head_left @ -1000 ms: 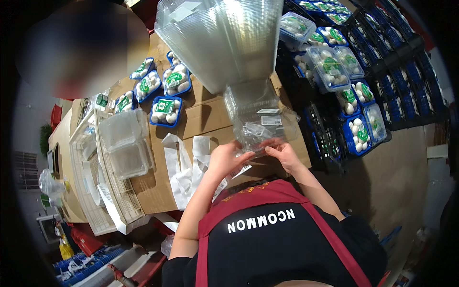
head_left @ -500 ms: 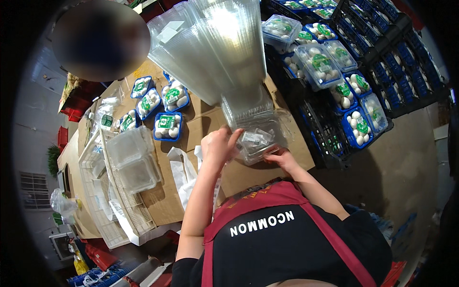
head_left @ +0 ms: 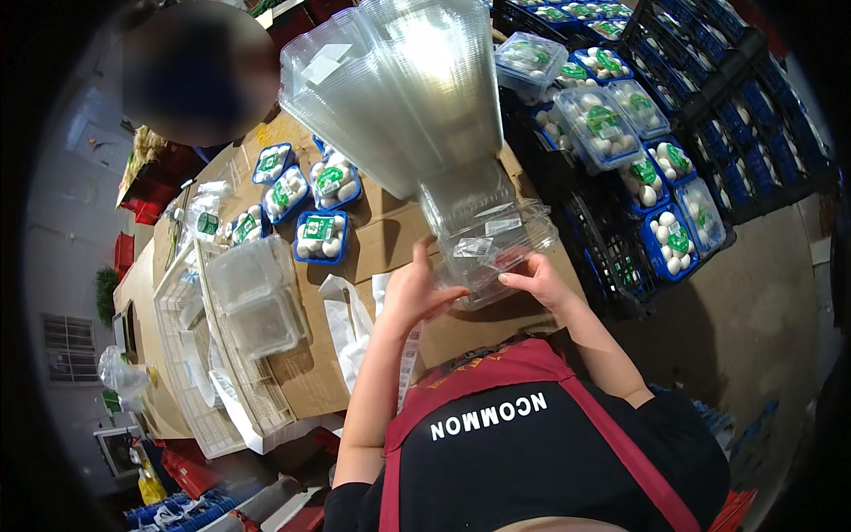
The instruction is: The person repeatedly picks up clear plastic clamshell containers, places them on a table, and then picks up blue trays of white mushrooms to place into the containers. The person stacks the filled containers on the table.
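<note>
1. The counter (head_left: pixel 372 244), covered in flattened brown cardboard, runs away from you under both hands and off to your left.
2. Dark crates (head_left: pixel 709 106) stand to the right of your hands and beyond them, filled with blue trays of white mushrooms (head_left: pixel 669 239) under clear film.
3. The tall stack of clear plastic containers (head_left: pixel 417 97) rises straight up and away from your hands toward the camera. Its long axis runs from your fingers to the upper middle of the view, flaring wider the further it gets from you.
4. A white wire tray (head_left: pixel 191 355) lies well to the left of your left hand, with empty clear tubs (head_left: pixel 257 297) sitting on it.
5. More filled blue mushroom trays (head_left: pixel 321 235) sit on the counter beyond your left hand and a little to the left of it.
6. White paper sheets (head_left: pixel 346 319) lie on the counter just beside your left wrist.
7. The lowest clear container (head_left: pixel 487 253) of the stack sits between your two hands, at the near end of the stack's axis.
8. Your left hand (head_left: pixel 417 293) is closed against the left side of that lowest container, thumb and fingers curled onto its edge.
9. Your right hand (head_left: pixel 541 279) holds the right side, with its fingertips pressed on the rim. Both hands sit about equally near the container, one on either side, so the stack extends directly away from the space between your two hands.
</note>
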### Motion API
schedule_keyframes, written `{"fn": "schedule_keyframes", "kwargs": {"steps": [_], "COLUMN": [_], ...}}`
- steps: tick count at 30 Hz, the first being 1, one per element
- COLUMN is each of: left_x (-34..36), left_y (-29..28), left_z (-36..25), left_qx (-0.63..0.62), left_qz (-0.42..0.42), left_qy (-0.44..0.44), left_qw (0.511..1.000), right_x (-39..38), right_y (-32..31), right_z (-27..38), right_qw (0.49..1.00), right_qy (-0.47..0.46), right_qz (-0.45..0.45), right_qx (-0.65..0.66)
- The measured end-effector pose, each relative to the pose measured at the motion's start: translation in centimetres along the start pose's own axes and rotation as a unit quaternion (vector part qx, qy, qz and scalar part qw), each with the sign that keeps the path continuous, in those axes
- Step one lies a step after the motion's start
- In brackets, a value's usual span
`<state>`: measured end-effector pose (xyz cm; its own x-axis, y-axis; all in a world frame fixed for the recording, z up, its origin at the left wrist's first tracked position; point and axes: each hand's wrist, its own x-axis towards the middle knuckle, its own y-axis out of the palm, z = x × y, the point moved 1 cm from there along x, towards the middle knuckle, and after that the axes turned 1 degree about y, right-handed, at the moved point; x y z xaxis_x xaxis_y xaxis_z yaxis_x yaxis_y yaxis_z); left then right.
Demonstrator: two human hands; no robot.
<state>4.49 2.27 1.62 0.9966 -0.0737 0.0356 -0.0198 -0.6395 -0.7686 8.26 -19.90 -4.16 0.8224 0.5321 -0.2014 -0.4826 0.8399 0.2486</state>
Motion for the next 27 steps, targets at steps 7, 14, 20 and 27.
{"fn": "schedule_keyframes", "kwargs": {"steps": [7,14,20,27], "left_x": [0.2,0.5,0.3,0.8], "left_y": [3.0,3.3,3.8,3.0], "left_z": [-0.7,1.1,1.9,1.2], "left_qx": [0.126,0.145,0.146,0.081], "left_qz": [0.113,0.081,0.096,0.116], "left_qy": [0.064,0.027,0.035,0.009], "left_qw": [0.983,0.986,0.984,0.990], "right_x": [-0.2,1.0,-0.8,-1.3], "right_y": [-2.1,-5.2,-4.4,-3.9], "right_z": [-0.2,-4.3,-2.9,-1.3], "right_qw": [0.841,0.694,0.698,0.764], "right_qy": [-0.057,-0.085,-0.220,-0.327], "right_qz": [-0.006,-0.022,-0.044,-0.136], "right_qx": [-0.538,-0.715,-0.680,-0.540]}}
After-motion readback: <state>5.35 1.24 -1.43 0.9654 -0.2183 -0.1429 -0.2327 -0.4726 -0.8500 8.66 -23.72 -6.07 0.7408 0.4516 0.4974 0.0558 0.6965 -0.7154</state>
